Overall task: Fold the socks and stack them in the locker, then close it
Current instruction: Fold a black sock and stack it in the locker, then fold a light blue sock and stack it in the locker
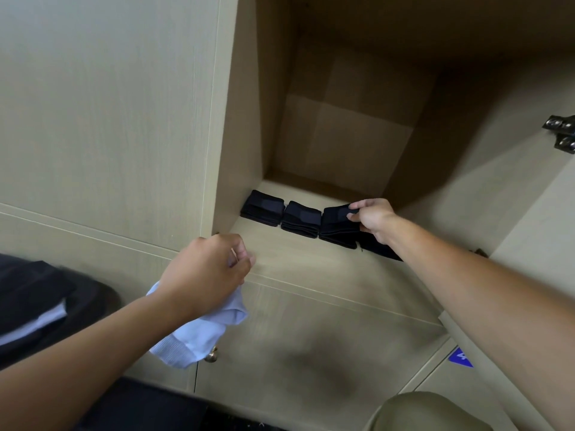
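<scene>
Reaching into the open locker (pixel 242 126), the right hand (pixel 371 217) is seen at about three o'clock from the picture's centre, its thumb and fingers pinched on the top edge of the third folded dark sock bundle (pixel 337 227). That bundle is set at the right end of a row on the locker floor (pixel 295 256); to its nine o'clock the middle dark bundle (pixel 301 219) is placed just beside it, and the left dark bundle (pixel 263 208) is laid further toward nine o'clock, close against the locker's left wall. More dark fabric (pixel 381 248) is glimpsed under the right forearm, at five o'clock from the held bundle; whether it is part of that bundle cannot be told.

The left hand (pixel 207 272) is held in front of the locker's lower edge, at seven o'clock from the row, with its fingers curled round a pale blue sock (pixel 199 331), which hangs below the wrist toward six o'clock. A small brass knob (pixel 212 356) is partly covered by the sock's lower end.

A metal hinge (pixel 561 135) is mounted at the far three o'clock edge, on the opened door's side. At eight o'clock a dark bag (pixel 46 300) is seen, with pale cloth inside it
</scene>
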Demonstrator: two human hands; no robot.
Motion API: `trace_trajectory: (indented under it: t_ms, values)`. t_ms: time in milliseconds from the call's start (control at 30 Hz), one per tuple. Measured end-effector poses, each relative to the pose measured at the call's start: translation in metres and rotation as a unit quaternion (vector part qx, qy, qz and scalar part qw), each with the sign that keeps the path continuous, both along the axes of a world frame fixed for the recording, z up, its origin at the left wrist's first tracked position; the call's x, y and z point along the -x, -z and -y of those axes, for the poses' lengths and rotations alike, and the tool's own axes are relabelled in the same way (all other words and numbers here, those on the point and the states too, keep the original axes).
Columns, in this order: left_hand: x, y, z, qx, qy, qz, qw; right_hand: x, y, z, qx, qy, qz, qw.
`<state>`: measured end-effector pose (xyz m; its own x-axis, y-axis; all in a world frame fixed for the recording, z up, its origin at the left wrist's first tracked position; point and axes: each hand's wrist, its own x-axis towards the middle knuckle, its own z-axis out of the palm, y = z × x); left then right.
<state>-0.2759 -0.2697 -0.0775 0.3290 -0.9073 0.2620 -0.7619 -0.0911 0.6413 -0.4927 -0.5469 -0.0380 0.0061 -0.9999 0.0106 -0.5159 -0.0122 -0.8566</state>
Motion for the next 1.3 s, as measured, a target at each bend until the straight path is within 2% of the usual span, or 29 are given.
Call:
trace_trajectory:
  t_ms: [200,433,567,733,833,1000,1100,1300]
  values:
    - [-0.001,0.002,0.001,-0.005,-0.006,-0.006,1.0,0.004,-0.003,-0.008,0.057,-0.03,-0.179,0.982]
    - [-0.007,0.004,-0.004,-0.017,-0.015,-0.015,1.0,0.005,-0.004,-0.019,0.074,-0.058,-0.265,0.96]
    - [-0.012,-0.002,-0.012,-0.019,-0.022,-0.063,0.998,-0.003,-0.006,-0.042,0.117,-0.079,-0.235,0.962]
    - [-0.021,-0.009,-0.025,-0.021,-0.022,-0.149,0.988,-0.03,-0.009,-0.109,0.121,-0.179,-0.116,0.969]
    - [-0.031,-0.011,-0.035,-0.015,-0.03,-0.207,0.978,-0.046,-0.007,-0.156,0.107,-0.282,-0.104,0.948]
    - [-0.042,-0.017,-0.055,-0.006,-0.05,-0.305,0.951,-0.066,0.0,-0.218,0.124,-0.437,-0.102,0.885]
    - [-0.043,-0.019,-0.065,-0.019,-0.061,-0.373,0.926,-0.072,0.006,-0.246,0.135,-0.471,-0.092,0.867]
    - [-0.038,-0.022,-0.075,-0.063,-0.066,-0.524,0.847,-0.083,0.014,-0.264,0.203,-0.51,-0.096,0.83]
